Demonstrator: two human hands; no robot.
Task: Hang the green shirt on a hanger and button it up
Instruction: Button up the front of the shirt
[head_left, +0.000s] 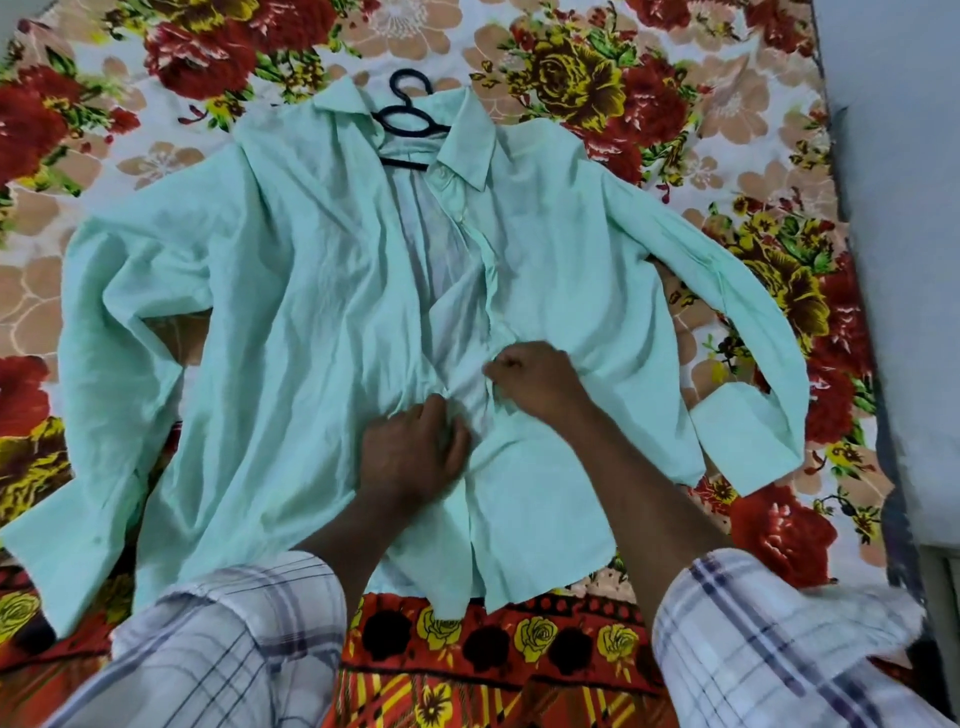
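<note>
Head view: two hands at the green shirt's (291, 291) front.
It lies flat on the bed (727, 104), hanger (410, 122) in its neck. The left hand (415, 447) and right hand (535, 379) each pinch one front edge. The open gap runs from them up to the collar (467, 150).

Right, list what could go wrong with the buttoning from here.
1. The green shirt is bunched where the left hand and right hand pinch its front edges, so a button may go into the wrong hole.
2. The front gapes open above the hands; tugging the edges together could shift the shirt off the black hanger inside its collar.
</note>
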